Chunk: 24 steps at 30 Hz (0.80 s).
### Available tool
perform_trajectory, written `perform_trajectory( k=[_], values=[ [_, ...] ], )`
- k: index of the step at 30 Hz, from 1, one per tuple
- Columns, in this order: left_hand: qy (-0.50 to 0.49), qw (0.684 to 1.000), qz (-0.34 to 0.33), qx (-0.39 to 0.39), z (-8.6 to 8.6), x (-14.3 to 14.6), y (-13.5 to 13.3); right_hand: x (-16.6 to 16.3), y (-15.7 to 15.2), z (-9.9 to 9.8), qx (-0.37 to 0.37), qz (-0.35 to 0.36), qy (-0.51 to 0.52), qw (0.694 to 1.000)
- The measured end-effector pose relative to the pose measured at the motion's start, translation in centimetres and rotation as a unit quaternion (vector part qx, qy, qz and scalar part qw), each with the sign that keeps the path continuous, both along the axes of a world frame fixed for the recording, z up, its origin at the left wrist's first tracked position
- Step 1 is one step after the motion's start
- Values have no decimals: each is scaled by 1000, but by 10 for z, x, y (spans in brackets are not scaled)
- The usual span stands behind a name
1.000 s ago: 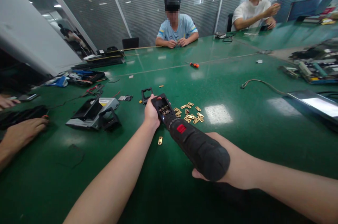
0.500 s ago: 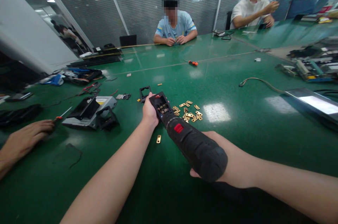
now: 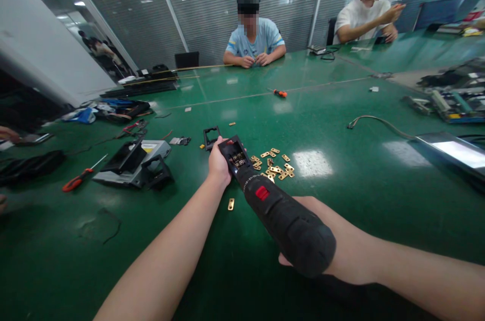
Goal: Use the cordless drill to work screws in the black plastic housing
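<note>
My right hand (image 3: 322, 225) is wrapped round a black power drill (image 3: 284, 220) with a red switch on top. Its front end points into a black plastic housing (image 3: 232, 147), and the tip is hidden. That housing, with brass terminals inside, is gripped by my left hand (image 3: 220, 164). Several loose brass plates (image 3: 280, 172) lie just right of the housing. One single brass plate (image 3: 231, 204) rests nearer to me, below my left hand. Behind the left hand stands a black plastic frame (image 3: 211, 138).
To the left lie an orange-handled screwdriver (image 3: 78, 180), a grey metal box (image 3: 131, 172) and another black frame (image 3: 158, 173). A second screwdriver (image 3: 280, 93) is farther back. At right lies a bright-screened device (image 3: 454, 149) with a cable. Two people sit across the green table (image 3: 341, 179).
Another person's hand at the left has let go of the screwdriver and withdrawn to the edge of view. The view has shifted slightly; my hands keep their grip on drill and housing.
</note>
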<state>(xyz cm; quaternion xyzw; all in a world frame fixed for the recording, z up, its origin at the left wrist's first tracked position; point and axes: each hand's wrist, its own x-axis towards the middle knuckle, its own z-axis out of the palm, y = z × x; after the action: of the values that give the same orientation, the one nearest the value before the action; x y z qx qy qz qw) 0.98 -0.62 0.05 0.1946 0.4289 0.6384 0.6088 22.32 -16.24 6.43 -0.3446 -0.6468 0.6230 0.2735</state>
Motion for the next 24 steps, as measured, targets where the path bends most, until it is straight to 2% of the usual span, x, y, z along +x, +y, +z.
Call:
perform_trajectory(
  k=[6,12,24],
  values=[
    [0,1000,3,-3,0,0,-1,2,-3,-3,-6,-1,4,1000],
    [-17,1000,1,-2,1,0,-1,2,-4,0,21,-10,6,1000],
    [13,1000,-10,13,-6,-3,2,0,-4,-4,12,-16,-1,1000]
  ],
)
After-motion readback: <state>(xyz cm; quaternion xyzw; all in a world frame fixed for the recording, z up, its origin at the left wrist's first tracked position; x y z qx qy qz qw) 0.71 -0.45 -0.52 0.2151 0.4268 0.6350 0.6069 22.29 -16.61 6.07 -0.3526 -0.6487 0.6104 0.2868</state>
